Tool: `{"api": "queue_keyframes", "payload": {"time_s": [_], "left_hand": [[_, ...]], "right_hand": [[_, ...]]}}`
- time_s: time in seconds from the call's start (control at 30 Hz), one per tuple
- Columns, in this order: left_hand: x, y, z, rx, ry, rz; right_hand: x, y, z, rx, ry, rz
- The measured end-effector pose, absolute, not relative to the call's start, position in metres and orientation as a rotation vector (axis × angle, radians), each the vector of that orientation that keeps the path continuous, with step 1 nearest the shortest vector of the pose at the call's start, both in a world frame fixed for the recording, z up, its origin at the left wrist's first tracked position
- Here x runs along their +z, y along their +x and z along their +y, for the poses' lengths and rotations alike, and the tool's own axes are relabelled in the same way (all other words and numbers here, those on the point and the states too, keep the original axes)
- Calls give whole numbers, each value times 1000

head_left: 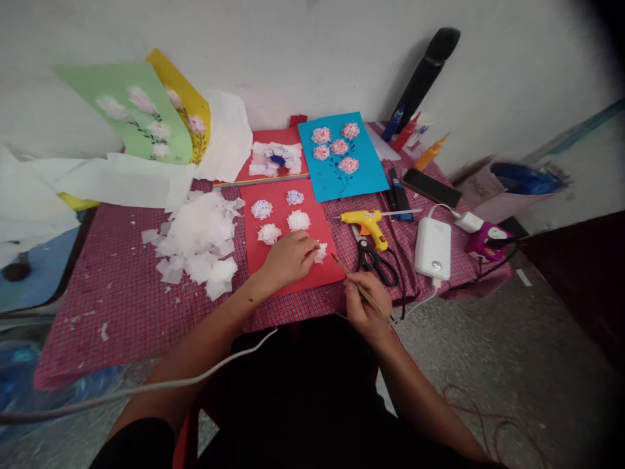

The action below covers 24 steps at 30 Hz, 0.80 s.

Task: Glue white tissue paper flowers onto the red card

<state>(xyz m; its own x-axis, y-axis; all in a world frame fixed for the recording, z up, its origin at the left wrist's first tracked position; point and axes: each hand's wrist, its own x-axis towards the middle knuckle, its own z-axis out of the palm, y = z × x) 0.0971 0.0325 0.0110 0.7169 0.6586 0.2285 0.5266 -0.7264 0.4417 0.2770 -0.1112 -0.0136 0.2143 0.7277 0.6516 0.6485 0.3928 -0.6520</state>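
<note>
A table with a red checked cloth [122,299] fills most of the view in front of the person. Near its middle a red sheet [319,218] lies flat, close to the person's edge. A blue card [368,166] bearing pink-and-white paper blooms lies beyond it to the right, while a green card [81,91] with pale blooms stands up at the far left. A loose heap of white paper pieces [195,228] lies just left of the red sheet.

The left hand [291,256] is over the red sheet, fingers bent; whether they pinch anything cannot be told. The right hand [366,299], near the sheet's lower right corner, is closed around a slim brush [368,298], its dark tip pointing toward the left hand's fingertips. Near the right hand are a yellow glue gun [368,225], black-handled scissors [375,260] and a white power bank [433,247].

Smallest are the paper tufts on the red sheet: two blue-speckled [262,208], two white [298,220], and a smaller white tuft [321,253] right by the left fingertips.
</note>
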Motion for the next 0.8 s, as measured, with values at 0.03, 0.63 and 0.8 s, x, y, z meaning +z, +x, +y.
{"api": "queue_keyframes", "payload": {"time_s": [0.03,0.63,0.8], "left_hand": [[11,96,32,554,2562,930],[15,70,26,585,2664,994],[18,74,24,652,2514,1109]], "right_hand": [[-16,277,-112,104,-1320,-1459],[-10,281,-117,388,-1397,-1054],[-7,283,-107,363,-1467,-1186]]}}
